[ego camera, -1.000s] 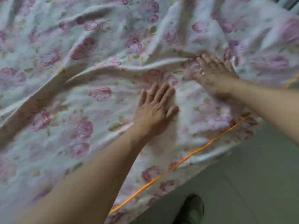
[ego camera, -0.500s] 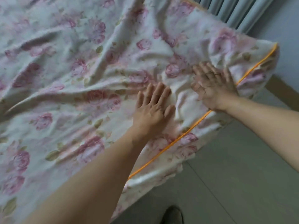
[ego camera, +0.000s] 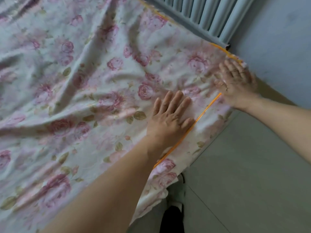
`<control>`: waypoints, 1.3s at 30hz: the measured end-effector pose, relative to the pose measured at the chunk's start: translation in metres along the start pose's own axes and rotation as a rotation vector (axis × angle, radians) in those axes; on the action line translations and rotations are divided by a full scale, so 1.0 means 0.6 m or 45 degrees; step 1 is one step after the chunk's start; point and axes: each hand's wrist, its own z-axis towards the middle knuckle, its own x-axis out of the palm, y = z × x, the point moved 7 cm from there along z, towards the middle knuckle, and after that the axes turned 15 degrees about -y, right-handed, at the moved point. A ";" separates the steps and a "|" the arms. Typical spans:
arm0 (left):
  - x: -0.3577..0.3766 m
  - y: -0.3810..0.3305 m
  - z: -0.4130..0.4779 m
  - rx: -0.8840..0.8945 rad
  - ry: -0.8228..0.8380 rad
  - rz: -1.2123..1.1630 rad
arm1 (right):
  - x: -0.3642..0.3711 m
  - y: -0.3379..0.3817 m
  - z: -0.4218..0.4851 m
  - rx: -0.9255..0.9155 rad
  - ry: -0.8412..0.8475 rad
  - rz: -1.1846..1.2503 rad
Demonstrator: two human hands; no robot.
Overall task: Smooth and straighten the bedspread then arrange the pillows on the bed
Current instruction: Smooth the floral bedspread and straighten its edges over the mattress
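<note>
A white bedspread [ego camera: 84, 91] printed with pink roses and edged in orange piping covers the bed, with long wrinkles running across its left and middle. My left hand [ego camera: 170, 118] lies flat on it, fingers straight, just inside the orange piping near the bed's right edge. My right hand [ego camera: 237, 83] presses flat on the far right corner of the bedspread, blurred by motion. No pillows are in view.
Pale blue-grey curtains [ego camera: 202, 15] hang beyond the bed's far edge. A grey wall [ego camera: 277, 44] stands to the right. Grey tiled floor [ego camera: 244, 174] runs along the bed's right side, where my foot [ego camera: 173, 219] stands in a dark shoe.
Both hands have slid along the bedspread toward its far right corner. The fold under them has flattened, and the corner, curtains and wall have come into view.
</note>
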 end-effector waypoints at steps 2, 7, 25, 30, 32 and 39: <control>0.004 -0.009 0.019 0.015 -0.001 -0.034 | -0.006 -0.017 0.015 0.044 -0.032 0.081; 0.015 -0.031 0.072 0.049 0.014 -0.055 | -0.039 -0.072 0.047 0.474 -0.182 0.261; 0.000 -0.197 0.221 0.023 0.102 0.011 | -0.006 -0.161 0.067 0.664 -0.096 0.837; 0.009 -0.209 0.232 -0.047 0.301 -0.126 | -0.002 -0.162 0.068 0.574 0.127 1.009; 0.015 -0.212 0.238 0.014 0.380 -0.155 | 0.018 -0.162 0.059 0.753 0.197 1.157; 0.042 -0.200 0.246 0.022 0.440 -0.179 | 0.053 -0.174 0.025 1.268 0.471 1.295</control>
